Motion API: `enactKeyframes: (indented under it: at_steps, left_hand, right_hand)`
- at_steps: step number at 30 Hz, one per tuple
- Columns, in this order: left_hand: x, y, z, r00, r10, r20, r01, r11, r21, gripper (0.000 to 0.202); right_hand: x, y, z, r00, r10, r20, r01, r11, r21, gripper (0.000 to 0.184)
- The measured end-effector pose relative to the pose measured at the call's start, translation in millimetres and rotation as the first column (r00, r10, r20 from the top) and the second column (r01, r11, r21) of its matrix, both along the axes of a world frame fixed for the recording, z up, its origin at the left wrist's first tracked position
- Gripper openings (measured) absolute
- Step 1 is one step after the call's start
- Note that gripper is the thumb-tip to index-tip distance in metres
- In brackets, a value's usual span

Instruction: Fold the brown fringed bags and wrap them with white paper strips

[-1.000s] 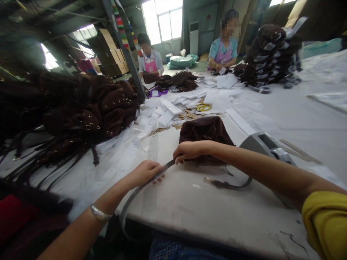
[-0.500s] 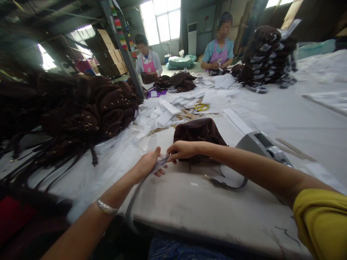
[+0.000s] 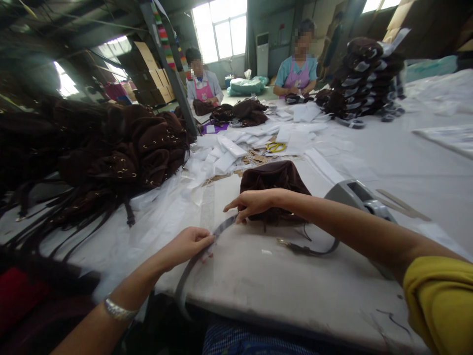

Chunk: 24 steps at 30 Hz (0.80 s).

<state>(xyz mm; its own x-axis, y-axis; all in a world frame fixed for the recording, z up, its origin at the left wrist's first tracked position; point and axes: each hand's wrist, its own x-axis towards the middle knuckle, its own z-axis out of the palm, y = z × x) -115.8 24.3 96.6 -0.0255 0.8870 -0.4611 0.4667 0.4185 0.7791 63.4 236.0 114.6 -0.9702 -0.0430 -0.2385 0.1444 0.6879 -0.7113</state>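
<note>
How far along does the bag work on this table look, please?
Done: a tall stack of wrapped bags stands far right. In hand: left hand and right hand stretch a strap of one brown bag. Left: a big pile of bags.

The strap [image 3: 221,228] pinched between the fingers of both hands looks like smooth, faintly glossy wrapped material, while the brown bag [image 3: 273,183] just beyond the right hand [image 3: 251,203] is matt, velvety cloth. Under the fingers the table [image 3: 266,286] is a dull, scuffed grey surface. Past the left hand [image 3: 186,244] lie thin, shiny clear plastic sheets [image 3: 166,207].
</note>
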Motion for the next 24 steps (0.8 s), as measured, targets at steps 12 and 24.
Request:
enactKeyframes:
  at_steps: [12,24]
  left_hand:
    - [29.1,41.7,-17.4,0.997,0.075,0.035,-0.081,0.976,0.200,0.041]
    - [1.2,-41.4,-5.8,0.982,0.031,0.185,0.004,0.982,-0.188,0.060]
  right_hand:
    - [-4.7,-15.2,-6.5,0.999,0.041,0.017,-0.040,0.997,-0.070,0.040]
    - [2.1,-1.8,-21.8,0.995,-0.062,-0.084,0.076,0.982,0.171,0.024]
